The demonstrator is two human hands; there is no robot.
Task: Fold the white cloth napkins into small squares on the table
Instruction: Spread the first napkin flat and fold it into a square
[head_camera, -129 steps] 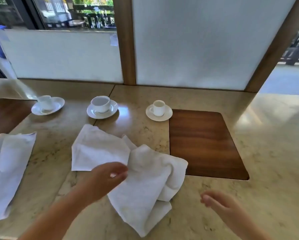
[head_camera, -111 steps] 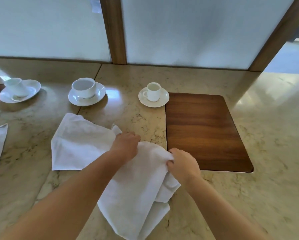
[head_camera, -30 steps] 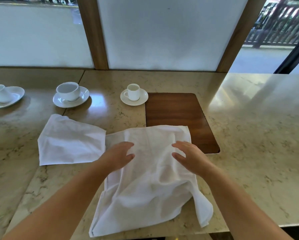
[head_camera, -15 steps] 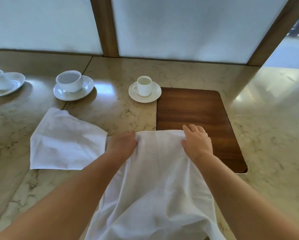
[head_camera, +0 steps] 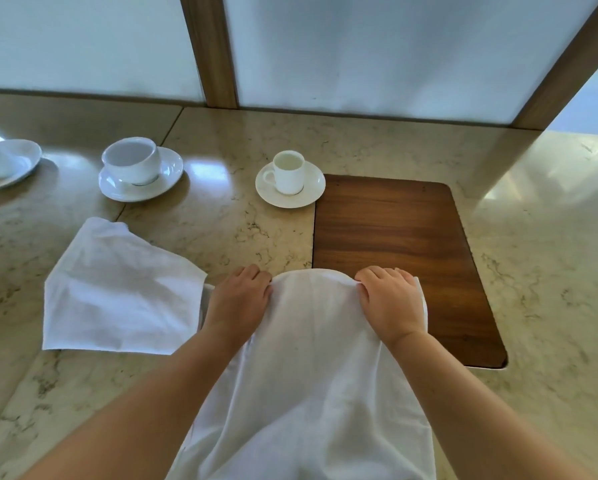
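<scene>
A large white cloth napkin (head_camera: 311,368) lies spread down the middle of the marble table (head_camera: 540,278), running toward me and over the near edge. My left hand (head_camera: 238,299) grips its far left corner and my right hand (head_camera: 389,299) grips its far right corner, fingers curled over the cloth. The far edge arches up a little between my hands. A second white napkin (head_camera: 120,289), roughly folded and wrinkled, lies flat to the left, its right edge next to my left hand.
A dark wooden inset panel (head_camera: 394,237) sits right of centre; the napkin's right corner overlaps it. Behind stand a small cup on a saucer (head_camera: 288,180), a larger cup on a saucer (head_camera: 136,169) and another saucer (head_camera: 3,164) at the far left. Frosted window panels close the back.
Over four seconds I picked up the crumpled napkin and spread it flat. In the last half second both hands closed tighter on the far corners; the edge between them bulged upward.
</scene>
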